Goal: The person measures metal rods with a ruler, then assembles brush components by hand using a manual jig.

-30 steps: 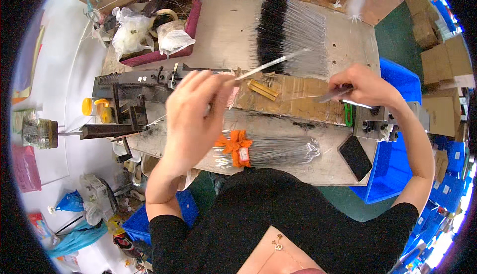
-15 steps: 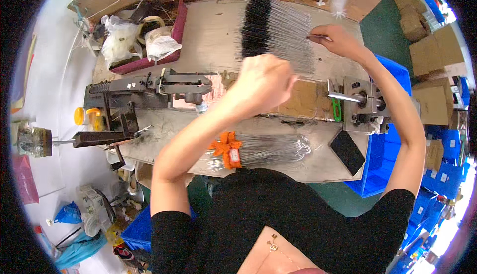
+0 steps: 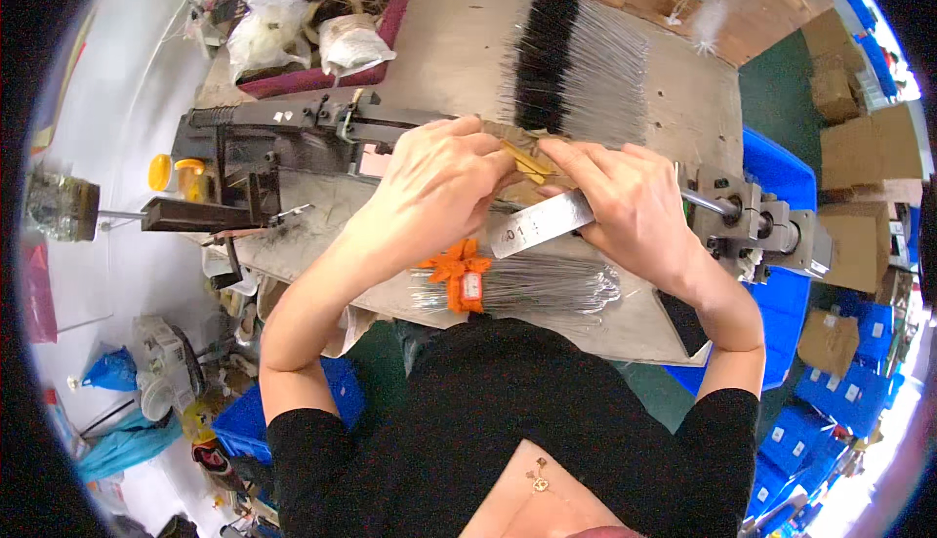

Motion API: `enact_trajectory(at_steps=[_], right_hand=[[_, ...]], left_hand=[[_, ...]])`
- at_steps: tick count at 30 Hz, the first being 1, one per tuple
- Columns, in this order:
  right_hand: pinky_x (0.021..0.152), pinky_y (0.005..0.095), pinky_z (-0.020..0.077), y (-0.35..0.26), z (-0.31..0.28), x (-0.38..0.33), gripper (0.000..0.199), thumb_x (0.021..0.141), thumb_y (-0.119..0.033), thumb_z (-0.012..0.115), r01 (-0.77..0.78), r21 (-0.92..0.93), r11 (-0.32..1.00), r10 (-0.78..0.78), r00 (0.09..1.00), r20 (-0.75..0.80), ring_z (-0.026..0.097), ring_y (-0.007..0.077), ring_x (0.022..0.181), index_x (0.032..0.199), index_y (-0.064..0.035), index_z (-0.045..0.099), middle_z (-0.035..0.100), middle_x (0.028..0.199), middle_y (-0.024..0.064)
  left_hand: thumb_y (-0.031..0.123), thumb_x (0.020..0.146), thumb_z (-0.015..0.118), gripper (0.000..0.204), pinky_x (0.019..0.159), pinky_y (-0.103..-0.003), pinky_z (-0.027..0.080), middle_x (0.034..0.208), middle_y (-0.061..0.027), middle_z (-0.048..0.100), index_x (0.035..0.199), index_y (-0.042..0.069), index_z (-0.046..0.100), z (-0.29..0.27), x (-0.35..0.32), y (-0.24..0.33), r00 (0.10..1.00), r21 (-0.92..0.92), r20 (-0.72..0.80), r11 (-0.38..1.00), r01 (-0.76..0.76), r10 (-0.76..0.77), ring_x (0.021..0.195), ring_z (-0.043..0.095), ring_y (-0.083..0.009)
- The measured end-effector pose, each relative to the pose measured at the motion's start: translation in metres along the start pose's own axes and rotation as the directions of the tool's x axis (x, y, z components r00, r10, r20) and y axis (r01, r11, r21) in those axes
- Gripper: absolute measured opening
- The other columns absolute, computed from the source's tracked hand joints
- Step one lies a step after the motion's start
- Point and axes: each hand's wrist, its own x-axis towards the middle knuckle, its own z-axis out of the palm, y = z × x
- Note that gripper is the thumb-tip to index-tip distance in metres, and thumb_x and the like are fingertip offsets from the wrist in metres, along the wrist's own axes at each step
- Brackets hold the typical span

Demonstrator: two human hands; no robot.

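In my right hand (image 3: 630, 201) is a steel ruler (image 3: 542, 226), a flat shiny strip with dark markings that sticks out toward the left below my fingers. My left hand (image 3: 439, 172) is closed with curled fingers, close to the right one; whatever it pinches is hidden. A narrow yellow strip (image 3: 527, 162) shows between the two hands, above the middle of the bench fixture. Beyond them lies a row of wire brushes (image 3: 547, 55) with black bristles and thin silver stems pointing right. Nearer my body, a bundle of thin wires (image 3: 551, 284) is tied with orange cloth (image 3: 459, 270).
A dark metal clamp fixture (image 3: 264, 143) stands on the left, and a metal block with a shaft (image 3: 747, 216) on the right. A maroon tray (image 3: 390, 40) with plastic bags and tape sits far left. A blue bin (image 3: 781, 162) stands beside the table (image 3: 449, 21).
My right hand has come from the brush stems back to the middle and now shows the steel ruler. My left hand has moved slightly left and down. The whole view has shifted.
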Motion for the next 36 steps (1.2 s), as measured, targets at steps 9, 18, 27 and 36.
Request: enact_trajectory(at_steps=[9,18,27,36], right_hand=[[0.064,0.0362,0.0474,0.012,0.037,0.024,0.048,0.060,-0.009,0.074,0.121,0.200,0.972,-0.107,0.991,-0.078,0.065,0.0267,0.077,0.107,-0.0046,0.063,0.068,0.089,0.0093],[0.066,0.0344,0.0495,0.013,0.062,0.040,0.037,0.062,-0.005,0.071,0.038,0.253,0.967,-0.033,0.999,-0.022,0.065,0.0305,0.073,0.099,-0.0027,0.067,0.069,0.088,0.0134],[0.070,0.0313,0.0509,0.012,0.055,0.048,0.034,0.065,-0.002,0.064,-0.162,0.436,0.885,0.108,0.983,0.146,0.068,0.0318,0.080,0.098,0.0036,0.065,0.067,0.087,0.0210],[0.070,0.0387,0.0515,0.004,0.053,0.045,0.031,0.070,-0.009,0.066,-0.066,0.285,0.956,0.051,0.997,0.060,0.065,0.0349,0.081,0.100,-0.0036,0.066,0.067,0.091,0.0174]], left_hand=[[0.007,0.065,0.067,0.019,0.070,-0.034,0.044,0.077,-0.0047,0.059,0.084,0.006,0.066,-0.012,-0.033,-0.010,0.956,0.367,-0.290,0.917,0.156,-0.047,0.080,0.055,-0.0219],[0.042,0.100,0.040,0.049,0.059,-0.027,0.042,0.071,-0.0010,0.057,0.100,0.000,0.065,0.111,-0.096,0.027,0.763,-0.733,0.592,-0.567,0.375,-0.261,0.064,0.050,-0.0144],[0.039,0.095,0.050,0.045,0.079,-0.042,0.051,0.104,-0.0148,0.064,0.121,0.002,0.054,0.051,-0.074,-0.006,0.828,-0.751,0.377,-0.660,0.010,-0.416,0.091,0.063,-0.0269],[0.021,0.086,0.064,0.040,0.058,-0.027,0.045,0.084,-0.0091,0.061,0.114,-0.004,0.049,0.077,-0.069,-0.030,0.625,-0.739,0.466,0.114,0.664,-0.626,0.073,0.059,-0.0105]])
